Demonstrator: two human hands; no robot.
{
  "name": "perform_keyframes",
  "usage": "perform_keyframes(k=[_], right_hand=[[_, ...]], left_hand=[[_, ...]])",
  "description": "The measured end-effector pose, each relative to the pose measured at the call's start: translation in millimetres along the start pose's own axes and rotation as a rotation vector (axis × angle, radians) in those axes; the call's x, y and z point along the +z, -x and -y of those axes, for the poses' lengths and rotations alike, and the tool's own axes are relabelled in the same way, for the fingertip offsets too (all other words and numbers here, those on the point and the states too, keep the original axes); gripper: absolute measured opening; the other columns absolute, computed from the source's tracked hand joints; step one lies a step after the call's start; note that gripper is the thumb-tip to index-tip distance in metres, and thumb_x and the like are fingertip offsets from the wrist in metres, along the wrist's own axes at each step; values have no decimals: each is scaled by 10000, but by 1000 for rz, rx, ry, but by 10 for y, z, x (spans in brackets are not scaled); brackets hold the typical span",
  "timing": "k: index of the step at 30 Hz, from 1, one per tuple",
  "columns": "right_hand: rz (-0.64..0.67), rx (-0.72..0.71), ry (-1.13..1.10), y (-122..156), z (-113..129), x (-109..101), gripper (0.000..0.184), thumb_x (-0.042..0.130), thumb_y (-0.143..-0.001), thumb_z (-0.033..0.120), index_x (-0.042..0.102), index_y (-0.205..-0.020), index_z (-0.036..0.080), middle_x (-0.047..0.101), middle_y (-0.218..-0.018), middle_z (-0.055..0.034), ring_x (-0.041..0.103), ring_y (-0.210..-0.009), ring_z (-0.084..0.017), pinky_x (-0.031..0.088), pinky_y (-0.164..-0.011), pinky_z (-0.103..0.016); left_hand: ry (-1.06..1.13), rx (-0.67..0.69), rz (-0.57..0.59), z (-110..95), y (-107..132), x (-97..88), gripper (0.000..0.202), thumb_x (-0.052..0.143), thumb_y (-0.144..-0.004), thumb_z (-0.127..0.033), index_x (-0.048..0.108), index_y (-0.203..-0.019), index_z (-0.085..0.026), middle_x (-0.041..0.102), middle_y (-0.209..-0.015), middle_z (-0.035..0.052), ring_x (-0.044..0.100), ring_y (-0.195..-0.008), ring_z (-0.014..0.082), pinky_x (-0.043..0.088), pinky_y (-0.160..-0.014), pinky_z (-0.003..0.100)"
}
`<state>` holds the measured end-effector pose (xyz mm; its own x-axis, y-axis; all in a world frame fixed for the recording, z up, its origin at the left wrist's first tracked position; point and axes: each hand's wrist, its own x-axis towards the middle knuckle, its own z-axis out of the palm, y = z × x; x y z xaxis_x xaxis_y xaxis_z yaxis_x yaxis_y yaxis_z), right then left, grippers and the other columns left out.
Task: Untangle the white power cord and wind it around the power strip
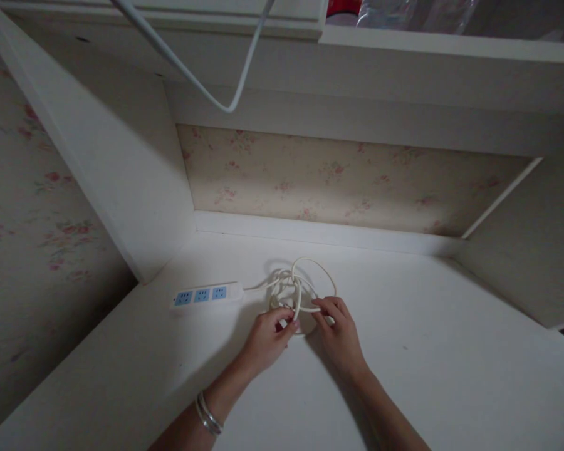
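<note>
A white power cord [326,270] lies in tangled loops on the white desktop. It runs left to a white power strip [235,292] with three blue socket panels. My left hand [269,338] is closed in a pinch on one strand at the front of the tangle. On the right side of the loops, my right hand [339,332] pinches another strand between thumb and fingers. One loop arches up behind both hands. The cord's plug cannot be made out among the coils and fingers.
The desktop [432,388] spreads around the hands. A white side panel [136,169] rises at the left, and floral wallpaper [301,178] covers the back. Overhead hangs a bent white cable or rod [230,108], in front of a shelf [451,53] with plastic-wrapped items.
</note>
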<state>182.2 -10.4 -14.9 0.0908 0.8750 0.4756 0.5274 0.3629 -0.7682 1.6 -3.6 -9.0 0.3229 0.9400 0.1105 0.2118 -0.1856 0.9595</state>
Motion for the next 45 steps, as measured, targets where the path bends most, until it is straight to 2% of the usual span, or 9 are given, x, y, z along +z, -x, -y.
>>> perform_keyframes(k=[7,14,19,23,26,32,37,42,45], right_hand=[[-97,47,-31,-58,-76,-34,218,560,-860,368,698,-960,231,581,-1134,-94,549,-1068,-223,446,-952,-406],[-146,202,-176,-92,-153,-101,326,559,-847,452,685,-1037,219,565,-1283,-109,527,-1166,-257,435,-967,-453],[-285,417,-338,-114,-176,-159,560,603,-804,526,587,-1259,199,633,-1161,-114,607,-1038,-250,493,-886,-417],[-417,464,-544,-136,-163,-190,570,648,-778,504,574,-1265,216,633,-953,-31,622,-800,-157,544,-769,-335],[-403,519,-713,-165,-134,-219,487,723,-726,426,631,-1158,221,600,-828,13,582,-653,-107,548,-694,-290],[-244,549,-859,-195,-11,-309,426,674,-730,361,623,-1146,285,613,-1212,-38,647,-726,-162,572,-640,-341],[-92,506,-764,-163,-5,-276,471,635,-778,412,587,-1232,297,539,-1351,-56,647,-694,-161,547,-616,-355],[-229,304,-303,-109,-126,-240,517,628,-804,400,552,-1294,252,622,-1238,-87,610,-962,-207,456,-897,-419],[-366,120,106,-106,-173,-331,389,569,-841,432,657,-1166,237,672,-1057,-97,559,-977,-232,431,-892,-425]], left_hand=[[-14,37,-87,-75,2,-23,235,551,-846,-379,630,-851,-158,579,-670,-11,490,-556,101,373,-528,203],[14,59,-212,-81,9,-58,281,497,-882,-417,537,-754,-170,497,-651,-25,459,-613,114,355,-574,214],[6,102,-190,-86,11,-68,241,513,-878,-387,545,-780,-170,499,-676,-28,450,-619,107,349,-583,212],[-24,124,-140,-114,20,-67,220,513,-877,-361,578,-794,-168,489,-663,-32,436,-609,103,340,-576,209],[-79,131,-133,-112,31,-68,202,523,-873,-342,594,-795,-170,494,-658,-30,448,-612,106,345,-581,213],[-261,238,-226,-91,55,-111,95,561,-833,-231,641,-865,-191,595,-846,32,544,-776,156,430,-725,264],[-321,290,-316,-57,47,-129,136,559,-842,-254,656,-929,-213,572,-1136,92,514,-1104,235,385,-985,386],[-131,208,-264,-64,51,-99,259,458,-918,-328,585,-1107,-204,621,-1128,100,548,-1081,224,398,-964,360],[-113,155,-253,-78,61,-100,286,390,-950,-363,563,-1113,-204,644,-1088,89,574,-1039,217,409,-925,341]])
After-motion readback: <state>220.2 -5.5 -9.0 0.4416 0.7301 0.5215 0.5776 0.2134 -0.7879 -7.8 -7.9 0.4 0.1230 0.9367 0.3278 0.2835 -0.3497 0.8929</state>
